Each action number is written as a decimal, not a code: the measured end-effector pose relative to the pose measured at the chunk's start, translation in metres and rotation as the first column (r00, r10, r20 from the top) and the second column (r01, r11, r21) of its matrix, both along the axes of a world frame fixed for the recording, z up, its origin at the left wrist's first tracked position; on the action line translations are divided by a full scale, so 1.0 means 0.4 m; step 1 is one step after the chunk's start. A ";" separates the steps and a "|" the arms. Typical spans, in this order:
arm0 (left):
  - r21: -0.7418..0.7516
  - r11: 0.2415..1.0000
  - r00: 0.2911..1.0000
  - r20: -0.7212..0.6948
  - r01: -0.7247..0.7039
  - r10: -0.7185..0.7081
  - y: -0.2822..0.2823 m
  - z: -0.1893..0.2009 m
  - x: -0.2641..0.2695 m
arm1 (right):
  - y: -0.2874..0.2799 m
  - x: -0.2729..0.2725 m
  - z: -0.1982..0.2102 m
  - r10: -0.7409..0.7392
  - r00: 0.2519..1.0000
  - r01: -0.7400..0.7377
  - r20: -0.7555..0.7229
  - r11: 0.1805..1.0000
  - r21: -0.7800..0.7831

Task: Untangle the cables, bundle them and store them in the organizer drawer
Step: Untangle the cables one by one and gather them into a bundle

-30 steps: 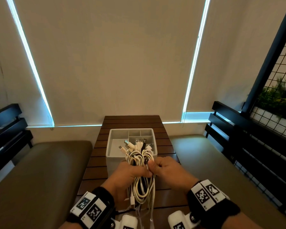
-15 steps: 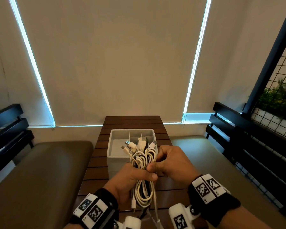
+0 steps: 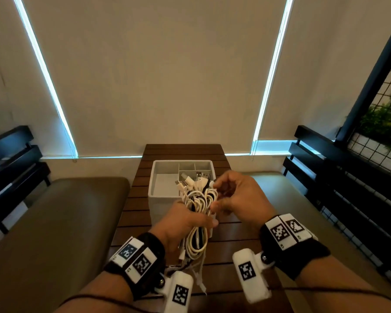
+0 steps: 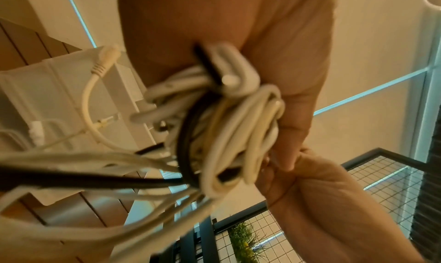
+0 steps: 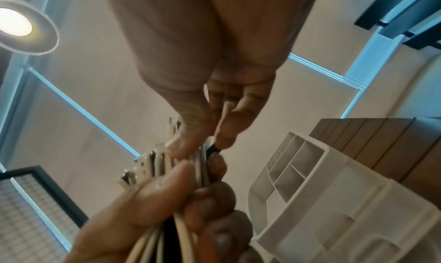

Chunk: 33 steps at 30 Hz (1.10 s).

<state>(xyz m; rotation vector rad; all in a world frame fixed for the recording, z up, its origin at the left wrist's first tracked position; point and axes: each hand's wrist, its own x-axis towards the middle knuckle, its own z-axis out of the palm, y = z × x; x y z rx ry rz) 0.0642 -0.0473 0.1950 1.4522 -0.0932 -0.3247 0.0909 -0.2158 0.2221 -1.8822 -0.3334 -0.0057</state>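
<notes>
A thick bundle of white and black cables [image 3: 199, 204] [image 4: 229, 127] is held in the air just in front of the white organizer drawer [image 3: 158, 177]. My left hand [image 3: 185, 220] grips the bundle round its middle, loops hanging below the fist. My right hand [image 3: 233, 197] is at the bundle's upper right side, thumb and fingers pinching cable strands near the plug ends [image 5: 210, 146]. The plugs [image 3: 190, 180] stick up over the drawer's divided compartments [image 5: 286, 165]. Loose cable tails [image 3: 196, 274] trail down toward the table.
The drawer stands on a narrow dark slatted wooden table [image 3: 183, 152] against a blind-covered window. Olive cushioned benches [image 3: 54, 222] flank the table on both sides. A black wire-mesh partition [image 3: 384, 123] with plants stands at the right.
Both hands have lifted the bundle higher and toward the drawer. My right hand has shifted up from the bundle's middle to the strands near the plugs.
</notes>
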 end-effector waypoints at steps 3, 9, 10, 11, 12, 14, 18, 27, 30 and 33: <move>-0.001 0.999 0.998 -0.038 0.046 -0.046 0.006 -0.001 0.002 | 0.000 -0.011 -0.006 0.043 0.994 -0.045 0.103 0.999 0.013; -0.061 0.995 0.994 -0.060 0.084 -0.087 0.007 -0.009 -0.012 | -0.003 -0.005 -0.023 0.077 0.943 -0.052 0.323 0.995 -0.086; -0.079 0.996 0.996 -0.065 0.051 -0.057 0.002 -0.014 -0.014 | 0.001 -0.003 -0.027 0.069 0.934 -0.036 0.351 0.994 -0.100; -0.112 0.994 0.997 -0.073 0.018 -0.026 -0.004 -0.017 -0.016 | 0.006 -0.004 -0.031 0.056 0.937 -0.027 0.345 0.996 -0.087; -0.156 0.988 0.996 -0.087 -0.023 0.009 -0.010 -0.018 -0.017 | 0.013 -0.008 -0.039 0.031 0.950 -0.020 0.310 0.999 -0.037; -0.243 0.968 0.994 -0.098 -0.067 0.044 -0.020 -0.007 -0.016 | 0.031 -0.024 -0.057 0.036 0.990 -0.051 0.134 0.993 0.111; -0.326 0.938 0.989 -0.117 -0.121 0.087 -0.026 0.018 -0.001 | 0.052 -0.064 -0.104 0.246 0.925 -0.115 -0.289 0.907 0.405; -0.259 0.941 0.975 -0.018 -0.217 0.219 -0.013 0.011 -0.008 | 0.069 -0.085 -0.087 0.346 0.905 -0.306 -0.249 0.934 0.187; -0.265 0.938 0.974 -0.023 -0.224 0.226 -0.010 0.005 -0.014 | 0.068 -0.081 -0.070 0.359 0.892 -0.356 -0.274 0.932 0.063; -0.255 0.941 0.973 -0.010 -0.224 0.229 -0.017 0.005 -0.021 | 0.072 -0.077 -0.064 0.391 0.851 -0.363 -0.350 0.920 0.146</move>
